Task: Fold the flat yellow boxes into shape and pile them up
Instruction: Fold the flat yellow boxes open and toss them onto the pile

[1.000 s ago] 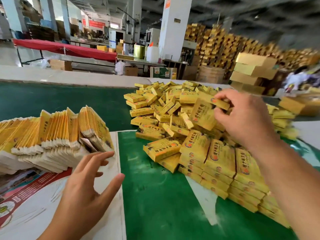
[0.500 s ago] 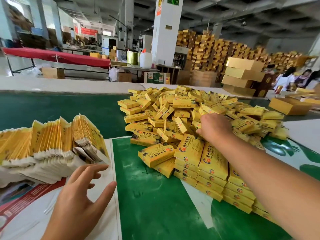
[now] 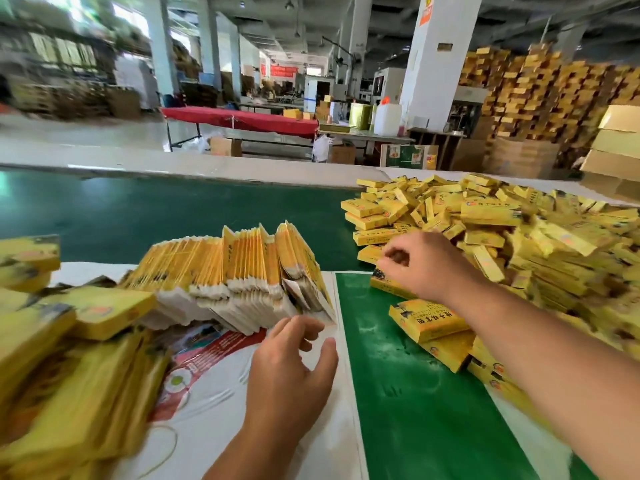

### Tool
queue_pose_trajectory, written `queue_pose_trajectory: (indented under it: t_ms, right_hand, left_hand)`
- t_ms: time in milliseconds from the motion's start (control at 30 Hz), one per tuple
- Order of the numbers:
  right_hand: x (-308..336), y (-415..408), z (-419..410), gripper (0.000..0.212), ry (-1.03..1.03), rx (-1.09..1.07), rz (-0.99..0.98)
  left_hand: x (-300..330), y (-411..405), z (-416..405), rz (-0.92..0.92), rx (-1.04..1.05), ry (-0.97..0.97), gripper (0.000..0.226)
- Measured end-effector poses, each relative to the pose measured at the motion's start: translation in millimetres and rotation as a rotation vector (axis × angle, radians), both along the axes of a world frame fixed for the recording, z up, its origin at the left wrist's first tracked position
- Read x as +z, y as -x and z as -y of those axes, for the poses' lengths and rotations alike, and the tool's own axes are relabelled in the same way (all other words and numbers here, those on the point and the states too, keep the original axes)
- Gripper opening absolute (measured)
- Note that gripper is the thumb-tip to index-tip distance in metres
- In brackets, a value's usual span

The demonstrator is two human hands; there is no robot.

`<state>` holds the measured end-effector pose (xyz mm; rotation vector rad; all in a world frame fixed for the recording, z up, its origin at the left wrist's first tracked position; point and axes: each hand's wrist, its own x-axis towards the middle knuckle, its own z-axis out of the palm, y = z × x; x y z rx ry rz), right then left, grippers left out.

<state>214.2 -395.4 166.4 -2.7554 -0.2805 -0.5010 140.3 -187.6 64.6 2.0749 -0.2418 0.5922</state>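
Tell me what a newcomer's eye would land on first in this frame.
Probably the big heap of folded yellow boxes spilling across the right of the green table. Next, the fanned row of flat boxes standing on edge at centre left, with the left hand open just in front of it. The right hand hangs loosely curled at the heap's near edge.

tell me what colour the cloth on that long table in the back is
Red cloth, clearest in the head view.
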Motion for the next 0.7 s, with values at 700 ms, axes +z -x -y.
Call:
queue_pose_trajectory:
  t_ms: [700]
  right_hand:
    - [-67.9, 1.6, -58.5, 0.040, 0.188, -0.004, 0.052]
  left_hand:
    - [-2.7, -7.0, -6.0, 0.006, 0.035, 0.017, 0.013]
